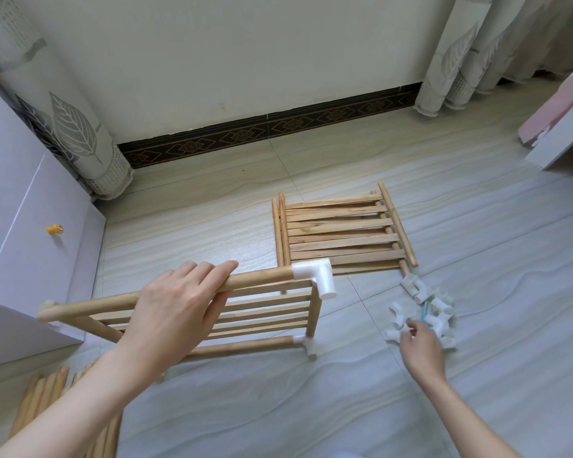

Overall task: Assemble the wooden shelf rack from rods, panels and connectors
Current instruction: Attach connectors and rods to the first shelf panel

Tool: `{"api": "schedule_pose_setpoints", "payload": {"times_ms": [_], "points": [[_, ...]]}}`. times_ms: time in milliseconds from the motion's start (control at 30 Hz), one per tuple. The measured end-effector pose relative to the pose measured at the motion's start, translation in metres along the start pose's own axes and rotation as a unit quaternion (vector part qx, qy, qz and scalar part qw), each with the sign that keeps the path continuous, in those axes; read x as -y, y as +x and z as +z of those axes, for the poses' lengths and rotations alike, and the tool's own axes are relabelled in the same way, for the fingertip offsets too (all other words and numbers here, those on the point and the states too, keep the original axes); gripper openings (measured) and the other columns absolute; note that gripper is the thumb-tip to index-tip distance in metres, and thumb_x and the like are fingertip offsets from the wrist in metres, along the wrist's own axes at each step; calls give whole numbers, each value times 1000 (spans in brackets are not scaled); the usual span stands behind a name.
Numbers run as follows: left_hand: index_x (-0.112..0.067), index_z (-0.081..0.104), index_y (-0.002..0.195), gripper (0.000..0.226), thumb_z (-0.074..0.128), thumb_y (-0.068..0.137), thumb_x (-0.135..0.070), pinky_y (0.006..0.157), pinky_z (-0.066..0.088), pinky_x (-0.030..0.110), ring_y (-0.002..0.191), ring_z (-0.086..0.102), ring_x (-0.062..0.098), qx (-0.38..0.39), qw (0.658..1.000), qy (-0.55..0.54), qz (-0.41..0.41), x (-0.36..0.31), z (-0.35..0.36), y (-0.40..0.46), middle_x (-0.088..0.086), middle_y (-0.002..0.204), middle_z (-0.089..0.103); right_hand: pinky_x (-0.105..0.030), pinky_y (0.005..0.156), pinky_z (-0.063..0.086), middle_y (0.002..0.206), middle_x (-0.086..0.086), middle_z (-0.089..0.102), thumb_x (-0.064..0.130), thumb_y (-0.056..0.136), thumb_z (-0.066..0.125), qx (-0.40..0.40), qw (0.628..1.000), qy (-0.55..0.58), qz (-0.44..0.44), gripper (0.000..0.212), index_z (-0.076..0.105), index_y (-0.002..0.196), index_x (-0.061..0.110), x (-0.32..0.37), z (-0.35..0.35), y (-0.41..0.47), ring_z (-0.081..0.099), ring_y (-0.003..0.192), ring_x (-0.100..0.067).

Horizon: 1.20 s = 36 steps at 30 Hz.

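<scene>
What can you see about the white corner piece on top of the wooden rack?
The white corner connector looks like smooth plastic, shaped as joined tubes. One socket holds the rack's top rod, another caps the upright post below, and a third open end points sideways. It sits at the standing panel's upper right corner, untouched by either hand.

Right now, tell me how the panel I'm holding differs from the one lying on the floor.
The held panel stands tilted on edge, gripped by the left hand; the floor panel lies flat, untouched. The held panel carries white connectors; the floor panel shows none. Both are wooden slats between rods.
</scene>
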<state>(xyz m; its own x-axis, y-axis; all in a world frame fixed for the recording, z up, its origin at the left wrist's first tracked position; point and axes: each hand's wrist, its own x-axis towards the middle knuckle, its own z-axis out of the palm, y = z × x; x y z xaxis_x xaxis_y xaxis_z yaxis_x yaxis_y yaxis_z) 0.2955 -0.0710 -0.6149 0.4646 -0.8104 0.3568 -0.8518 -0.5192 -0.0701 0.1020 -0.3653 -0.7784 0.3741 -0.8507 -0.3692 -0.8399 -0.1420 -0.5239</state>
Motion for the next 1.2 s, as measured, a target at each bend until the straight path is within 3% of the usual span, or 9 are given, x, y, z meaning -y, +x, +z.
{"api": "schedule_pose_setpoints", "payload": {"times_ms": [100, 200, 267, 467, 700, 833, 900, 1000, 1200], "points": [[-15, 64, 98, 30, 39, 86, -26, 43, 29, 23, 52, 56, 22, 25, 999, -2, -26, 0, 0, 6, -4, 65, 57, -41, 97, 35, 138, -22, 41, 9, 92, 47, -14, 989, -142, -29, 47, 40, 138, 4, -17, 3, 20, 37, 124, -39], [-15, 66, 94, 30, 39, 86, -27, 45, 27, 23, 49, 55, 21, 41, 998, -5, -38, -1, -1, 10, -5, 62, 55, -40, 98, 35, 146, -15, 31, 17, 96, 41, 33, 975, -218, -40, 51, 27, 145, 11, -23, 10, 37, 33, 129, -36], [-15, 66, 90, 29, 39, 86, -26, 46, 25, 22, 47, 52, 21, 42, 998, -5, -45, -4, -3, 11, -6, 60, 53, -39, 97, 37, 144, -16, 31, 14, 96, 41, 55, 967, -243, -51, 47, 32, 142, 10, -24, 17, 44, 37, 126, -35], [-15, 66, 87, 29, 39, 87, -25, 46, 23, 21, 46, 51, 20, 49, 997, -10, -57, -6, -5, 11, -6, 59, 51, -33, 89, 40, 127, -14, 37, 1, 89, 47, 21, 952, -298, -70, 41, 44, 129, 8, -25, 20, 49, 40, 116, -30], [-15, 66, 88, 29, 39, 89, -26, 44, 29, 23, 49, 53, 21, 44, 997, -18, -67, -8, -2, 10, -5, 60, 54, -40, 80, 41, 115, -23, 44, -9, 78, 55, 13, 954, -286, -86, 30, 58, 108, -7, -39, 24, 47, 46, 104, -38], [-14, 67, 90, 29, 40, 90, -25, 44, 30, 23, 50, 55, 21, 33, 998, -13, -54, -7, 0, 10, -4, 62, 56, -32, 79, 43, 124, -13, 45, 3, 86, 52, 5, 939, -330, -100, 30, 54, 115, 7, -44, 22, 41, 43, 113, -29], [-13, 66, 95, 29, 41, 90, -26, 46, 33, 24, 53, 58, 22, 20, 999, -11, -40, -6, 0, 9, -3, 66, 58, -37, 81, 44, 124, -14, 50, 7, 89, 52, -17, 953, -285, -106, 31, 54, 120, 6, -43, 22, 36, 44, 115, -31], [-10, 61, 104, 30, 43, 91, -29, 53, 44, 32, 62, 61, 23, 4, 999, -28, -16, -4, 0, 4, 0, 76, 61, -42, 82, 42, 115, -22, 57, 5, 88, 57, -56, 986, -114, -104, 28, 60, 115, -2, -29, 15, 22, 50, 109, -38], [-15, 57, 97, 28, 41, 89, -36, 74, 38, 34, 73, 59, 23, 5, 999, -31, -27, 8, -8, -12, -2, 84, 59, -25, 74, 34, 98, -3, 59, 7, 87, 61, -84, 970, 42, -222, 21, 64, 107, 6, 18, -24, -28, 54, 89, -19]]}}
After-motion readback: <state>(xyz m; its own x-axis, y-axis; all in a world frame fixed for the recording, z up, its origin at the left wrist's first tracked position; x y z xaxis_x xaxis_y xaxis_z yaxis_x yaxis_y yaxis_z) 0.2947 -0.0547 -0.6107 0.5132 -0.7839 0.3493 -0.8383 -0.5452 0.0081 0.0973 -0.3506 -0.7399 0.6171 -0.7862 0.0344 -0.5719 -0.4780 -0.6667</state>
